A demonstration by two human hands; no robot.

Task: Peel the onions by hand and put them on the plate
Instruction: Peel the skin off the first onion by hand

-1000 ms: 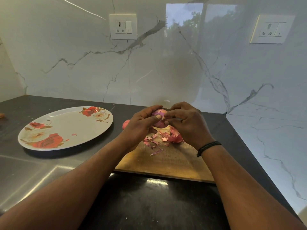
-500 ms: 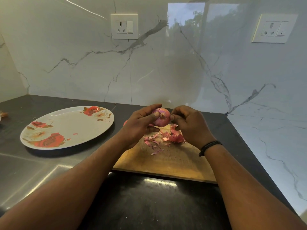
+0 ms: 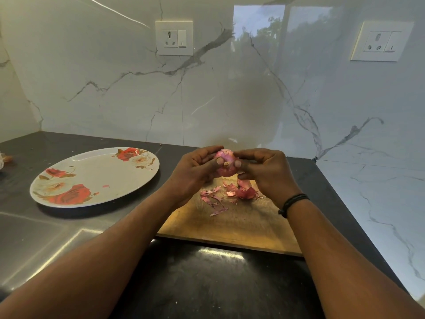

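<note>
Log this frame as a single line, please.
step: peeling | onion: held by left hand and right hand above board | peels: on board | plate: no onions

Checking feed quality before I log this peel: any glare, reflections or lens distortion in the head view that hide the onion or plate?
Head view: wide-angle bending at the edges; a window reflection on the glossy wall and glare streaks on the steel counter, none over the onion, which both hands partly cover. The plate is evenly lit and sharp.
</note>
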